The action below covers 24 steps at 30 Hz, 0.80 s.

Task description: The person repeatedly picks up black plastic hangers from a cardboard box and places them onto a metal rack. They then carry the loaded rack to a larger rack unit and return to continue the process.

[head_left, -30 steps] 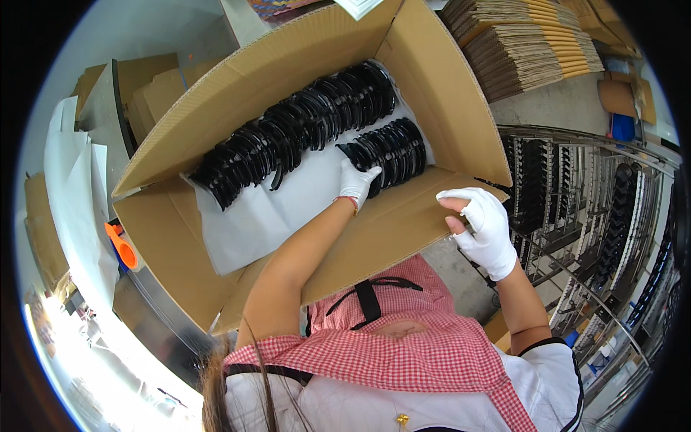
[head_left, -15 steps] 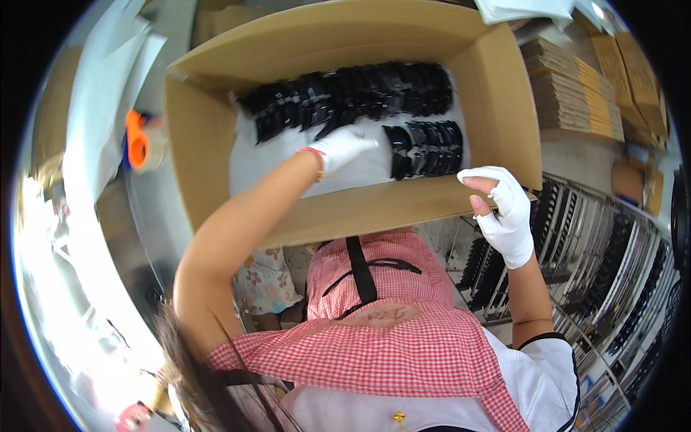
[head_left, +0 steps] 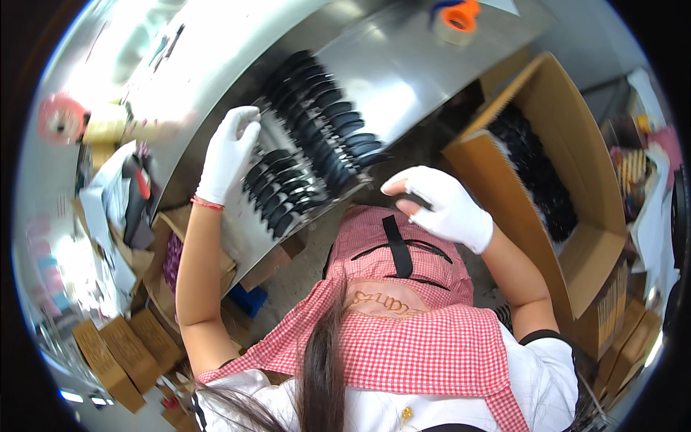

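On the metal table, two rows of glossy black curved pieces stand on edge in a rack: a long row point(head_left: 317, 108) and a shorter row point(head_left: 277, 187). My left hand point(head_left: 229, 155), in a white glove, hovers at the far end of the shorter row, its thumb and fingers a little apart with nothing visible between them. Right of the rack's near end is my right hand point(head_left: 446, 209), in a white glove with bare thumb and finger tips. These tips are parted and hold nothing. A cardboard box point(head_left: 594, 266) at the right contains more black pieces point(head_left: 536, 169).
The metal table point(head_left: 403, 93) carries an orange tape dispenser point(head_left: 458, 20) at its far end. Small cartons point(head_left: 129, 349) and an open carton point(head_left: 155, 270) with purple contents are at the lower left. A pink tape roll point(head_left: 61, 119) is at the far left.
My view has swung left from the box to the rack on the table. My left hand has left the box and is now over the rack; my right hand has also come away from the box edge.
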Available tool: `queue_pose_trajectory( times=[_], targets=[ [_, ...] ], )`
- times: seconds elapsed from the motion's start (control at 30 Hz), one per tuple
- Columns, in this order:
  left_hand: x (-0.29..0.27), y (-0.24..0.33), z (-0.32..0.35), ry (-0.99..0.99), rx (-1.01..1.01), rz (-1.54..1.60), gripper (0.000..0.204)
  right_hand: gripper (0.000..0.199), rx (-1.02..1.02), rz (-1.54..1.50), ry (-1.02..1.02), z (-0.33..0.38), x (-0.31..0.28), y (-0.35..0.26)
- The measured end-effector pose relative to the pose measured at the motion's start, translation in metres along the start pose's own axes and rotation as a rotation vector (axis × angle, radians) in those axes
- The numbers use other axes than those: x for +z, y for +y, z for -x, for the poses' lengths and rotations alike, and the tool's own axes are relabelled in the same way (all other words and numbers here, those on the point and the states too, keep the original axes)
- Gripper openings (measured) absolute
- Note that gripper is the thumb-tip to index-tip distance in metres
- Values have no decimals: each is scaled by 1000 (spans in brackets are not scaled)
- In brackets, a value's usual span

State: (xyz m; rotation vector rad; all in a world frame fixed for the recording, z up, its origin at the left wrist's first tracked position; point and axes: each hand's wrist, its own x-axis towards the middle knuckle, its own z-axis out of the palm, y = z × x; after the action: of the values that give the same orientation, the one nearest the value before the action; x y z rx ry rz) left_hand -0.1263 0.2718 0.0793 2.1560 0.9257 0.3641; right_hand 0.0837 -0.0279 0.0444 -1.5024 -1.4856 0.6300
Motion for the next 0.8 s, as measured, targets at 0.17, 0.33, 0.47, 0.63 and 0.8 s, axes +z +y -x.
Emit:
queue_pose_trajectory(
  times=[0.17,0.33,0.47,0.63,0.8],
  targets=[
    [-33,-102,48,-117,-158,-142,38,30,-127,98,-177,-127,99,15],
    [-10,-121,33,-451,-227,-196,46,51,-87,657,-595,-223,162,27],
    [11,-127,19,-575,-136,-267,30,53,-78,741,-764,-240,177,39],
    [27,-139,34,-333,-30,-358,21,36,-40,514,-496,-214,189,66],
    [28,-133,38,-65,47,-489,14,18,-208,668,-415,-215,201,78]
  ],
)
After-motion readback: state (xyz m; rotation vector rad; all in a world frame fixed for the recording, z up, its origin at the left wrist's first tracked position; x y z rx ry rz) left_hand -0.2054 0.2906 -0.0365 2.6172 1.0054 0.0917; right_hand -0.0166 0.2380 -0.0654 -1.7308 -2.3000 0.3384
